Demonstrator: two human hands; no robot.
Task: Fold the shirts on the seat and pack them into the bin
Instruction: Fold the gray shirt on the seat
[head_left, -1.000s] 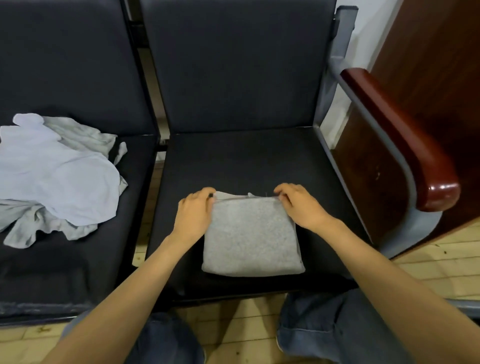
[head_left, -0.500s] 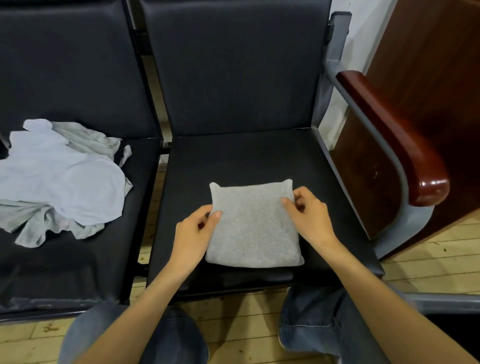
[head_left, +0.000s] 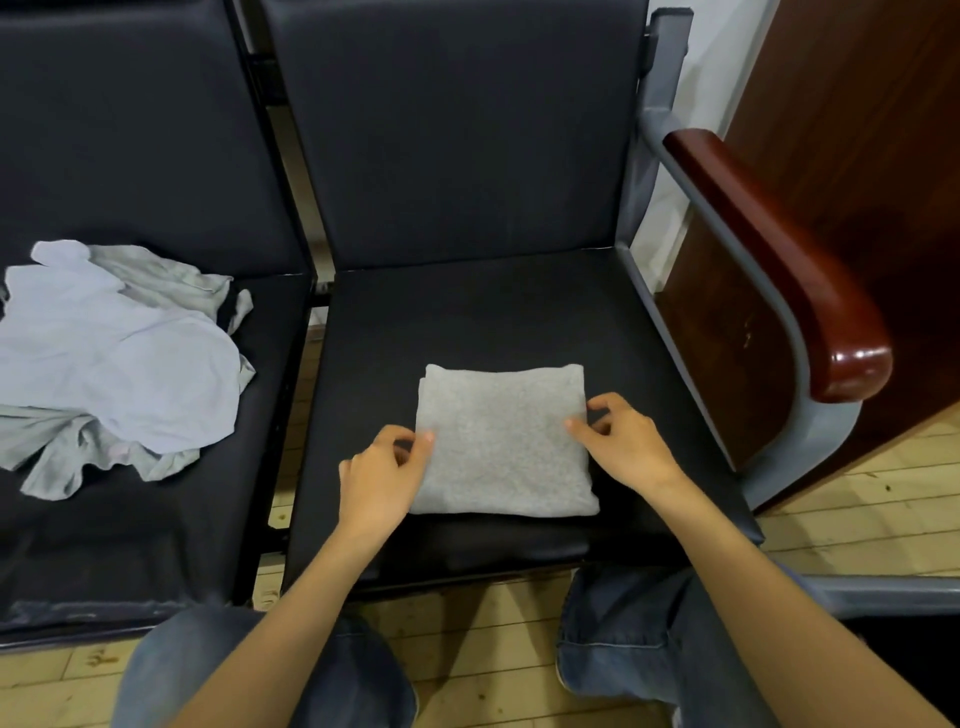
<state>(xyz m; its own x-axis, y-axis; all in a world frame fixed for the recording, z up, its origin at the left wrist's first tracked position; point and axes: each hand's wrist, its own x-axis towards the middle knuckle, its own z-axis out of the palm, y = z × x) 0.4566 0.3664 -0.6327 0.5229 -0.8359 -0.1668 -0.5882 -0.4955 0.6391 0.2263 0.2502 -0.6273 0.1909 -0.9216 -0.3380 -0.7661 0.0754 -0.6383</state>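
A grey shirt (head_left: 501, 441), folded into a small square, lies on the front half of the right black seat (head_left: 519, 312). My left hand (head_left: 379, 478) is at the square's left edge, thumb on top and fingers curled at the side, pinching it. At the right edge my right hand (head_left: 621, 441) pinches the shirt the same way. A loose heap of pale lilac and grey shirts (head_left: 114, 353) lies unfolded on the left seat (head_left: 130, 519). No bin is in view.
A dark red wooden armrest (head_left: 779, 260) on a grey metal frame borders the right seat. A brown wooden panel (head_left: 857, 130) stands further right. My knees in blue jeans (head_left: 623, 634) are over the wooden floor below the seat fronts.
My hands have let go of the shirt's far edge and come back to its left and right sides. The shirt now lies flat as a finished square.
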